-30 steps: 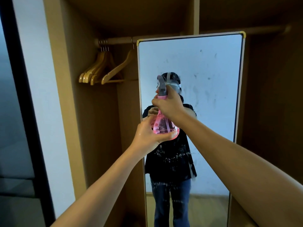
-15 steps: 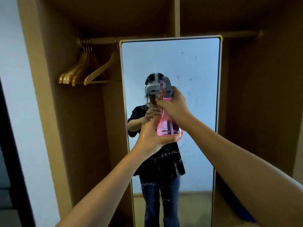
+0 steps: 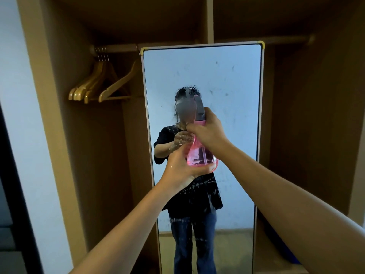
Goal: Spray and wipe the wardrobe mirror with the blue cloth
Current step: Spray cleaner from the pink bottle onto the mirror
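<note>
Two hands on pink spray bottle (image 3: 201, 155) before droplet-flecked wardrobe mirror (image 3: 227, 80): left hand (image 3: 181, 171) cupping base, right hand (image 3: 209, 131) gripping neck, fingers curled. No readable label.

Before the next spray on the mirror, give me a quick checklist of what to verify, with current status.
1. Right hand grips the neck of the spray bottle: ok.
2. Left hand supports the bottle's base: ok.
3. Liquid left in the bottle: ok, pink fluid visible.
4. Nozzle faces the mirror: ok.
5. Upper right glass wetted: not ok, smudges there look dry; droplets show only in the middle and lower glass.
6. Blue cloth ready: cannot tell; something blue lies low right.
</note>
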{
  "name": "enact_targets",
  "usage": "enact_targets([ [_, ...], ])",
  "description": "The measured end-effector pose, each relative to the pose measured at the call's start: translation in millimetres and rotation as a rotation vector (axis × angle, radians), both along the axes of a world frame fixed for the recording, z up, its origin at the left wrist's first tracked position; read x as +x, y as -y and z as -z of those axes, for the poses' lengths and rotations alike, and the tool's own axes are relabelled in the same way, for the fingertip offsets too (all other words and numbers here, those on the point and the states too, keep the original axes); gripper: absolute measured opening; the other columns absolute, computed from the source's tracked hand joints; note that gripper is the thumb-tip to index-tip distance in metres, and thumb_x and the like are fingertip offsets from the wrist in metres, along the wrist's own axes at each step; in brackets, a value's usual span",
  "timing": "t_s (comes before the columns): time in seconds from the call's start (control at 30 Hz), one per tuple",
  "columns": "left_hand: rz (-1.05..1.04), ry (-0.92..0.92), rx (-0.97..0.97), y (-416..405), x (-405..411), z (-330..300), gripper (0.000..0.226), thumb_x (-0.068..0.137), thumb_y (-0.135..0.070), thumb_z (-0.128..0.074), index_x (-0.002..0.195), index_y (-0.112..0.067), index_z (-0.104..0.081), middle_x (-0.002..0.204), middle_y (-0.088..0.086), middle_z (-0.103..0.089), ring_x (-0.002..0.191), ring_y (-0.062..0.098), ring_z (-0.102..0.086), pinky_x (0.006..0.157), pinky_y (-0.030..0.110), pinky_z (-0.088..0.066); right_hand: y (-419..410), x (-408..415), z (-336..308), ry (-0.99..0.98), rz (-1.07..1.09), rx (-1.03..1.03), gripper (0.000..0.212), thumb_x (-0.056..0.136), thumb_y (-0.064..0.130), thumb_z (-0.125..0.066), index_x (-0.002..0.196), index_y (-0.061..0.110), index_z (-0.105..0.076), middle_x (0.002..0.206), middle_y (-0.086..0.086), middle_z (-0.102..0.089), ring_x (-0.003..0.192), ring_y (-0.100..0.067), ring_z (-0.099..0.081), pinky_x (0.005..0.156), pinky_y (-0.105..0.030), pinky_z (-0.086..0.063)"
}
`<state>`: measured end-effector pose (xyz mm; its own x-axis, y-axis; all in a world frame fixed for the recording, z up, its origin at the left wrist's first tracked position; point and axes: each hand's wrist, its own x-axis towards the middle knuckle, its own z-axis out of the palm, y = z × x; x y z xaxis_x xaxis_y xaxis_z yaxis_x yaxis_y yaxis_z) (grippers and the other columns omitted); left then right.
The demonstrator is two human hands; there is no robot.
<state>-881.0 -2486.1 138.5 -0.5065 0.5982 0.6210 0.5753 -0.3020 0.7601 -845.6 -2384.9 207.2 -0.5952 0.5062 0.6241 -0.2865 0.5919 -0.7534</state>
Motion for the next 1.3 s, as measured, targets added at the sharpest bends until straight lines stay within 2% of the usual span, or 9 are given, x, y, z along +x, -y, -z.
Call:
enact_targets([
  [0.13,-0.020,-0.022,-0.021,-9,7,-3,0.041,0.068,0.000,-0.085,0.103,-0.004,-0.065,0.093,0.004,-0.073,0.086,0.013,-0.071,0.072,0.015,-0.052,-10,7,1,-0.011,0.021,-0.041,0.027,0.073,0.011,-0.066,0.096,0.020,-0.056,0.086,-0.003,-0.066,0.079,-0.022,-0.063,0.079,-0.046,-0.055],
  [0.23,0.009,-0.020,-0.032,-19,16,-5,0.035,0.070,0.002,-0.083,0.100,-0.005,-0.066,0.087,-0.003,-0.073,0.081,0.004,-0.070,0.070,0.011,-0.050,-19,16,-1,0.026,0.095,-0.040,0.031,0.059,0.027,-0.064,0.088,0.032,-0.053,0.080,0.009,-0.066,0.079,-0.018,-0.065,0.082,-0.050,-0.054],
  [0.37,0.020,-0.028,-0.041,-34,24,-3,0.037,0.069,-0.005,-0.085,0.101,-0.008,-0.067,0.092,0.000,-0.075,0.084,0.007,-0.070,0.071,0.012,-0.050,-32,27,-1,-0.014,0.101,-0.057,0.034,0.069,0.014,-0.068,0.100,0.019,-0.057,0.088,0.000,-0.068,0.084,-0.023,-0.066,0.079,-0.048,-0.055],
  [0.6,0.050,-0.015,-0.060,-50,27,4,0.041,0.069,-0.007,-0.084,0.106,-0.008,-0.065,0.098,0.006,-0.074,0.094,0.023,-0.071,0.089,0.040,-0.057,-47,35,4,-0.023,0.101,-0.039,0.030,0.078,0.011,-0.066,0.107,0.012,-0.056,0.093,-0.004,-0.067,0.084,-0.022,-0.065,0.072,-0.038,-0.054],
  [0.7,0.043,-0.024,-0.080,-54,28,5,0.044,0.069,-0.009,-0.086,0.108,-0.008,-0.065,0.099,0.005,-0.074,0.094,0.020,-0.071,0.088,0.035,-0.057,-52,39,6,-0.021,0.085,-0.036,0.034,0.078,0.011,-0.068,0.108,0.014,-0.055,0.090,-0.001,-0.064,0.081,-0.018,-0.064,0.072,-0.038,-0.055],
  [0.93,0.070,-0.057,-0.086,-69,36,3,0.046,0.071,-0.004,-0.084,0.111,-0.004,-0.062,0.100,0.004,-0.072,0.086,0.001,-0.068,0.070,0.009,-0.049,-67,53,7,-0.055,0.102,-0.070,0.033,0.080,0.009,-0.068,0.110,0.014,-0.054,0.084,0.004,-0.061,0.072,-0.013,-0.059,0.064,-0.029,-0.050],
  [1.07,0.132,-0.021,-0.076,-79,39,3,0.050,0.072,0.007,-0.080,0.116,0.003,-0.058,0.107,0.013,-0.070,0.089,0.004,-0.069,0.073,0.011,-0.051,-75,61,7,-0.054,0.119,-0.073,0.029,0.082,0.009,-0.066,0.107,0.014,-0.053,0.078,0.008,-0.056,0.065,-0.006,-0.054,0.057,-0.021,-0.042],
  [1.17,0.139,-0.068,-0.077,-85,41,6,0.050,0.072,0.001,-0.082,0.116,0.001,-0.058,0.106,0.009,-0.070,0.095,0.008,-0.068,0.076,0.014,-0.052,-79,65,7,-0.066,0.120,-0.092,0.027,0.085,0.010,-0.067,0.108,0.013,-0.053,0.079,0.009,-0.056,0.066,-0.003,-0.054,0.055,-0.015,-0.040],
  [1.3,0.108,-0.104,-0.079,-92,41,9,0.050,0.072,-0.011,-0.084,0.116,-0.006,-0.059,0.104,0.004,-0.070,0.099,0.014,-0.067,0.083,0.021,-0.054,-84,65,10,-0.055,0.120,-0.100,0.024,0.085,0.009,-0.066,0.104,0.014,-0.053,0.082,0.006,-0.057,0.071,-0.007,-0.056,0.059,-0.019,-0.046],
])
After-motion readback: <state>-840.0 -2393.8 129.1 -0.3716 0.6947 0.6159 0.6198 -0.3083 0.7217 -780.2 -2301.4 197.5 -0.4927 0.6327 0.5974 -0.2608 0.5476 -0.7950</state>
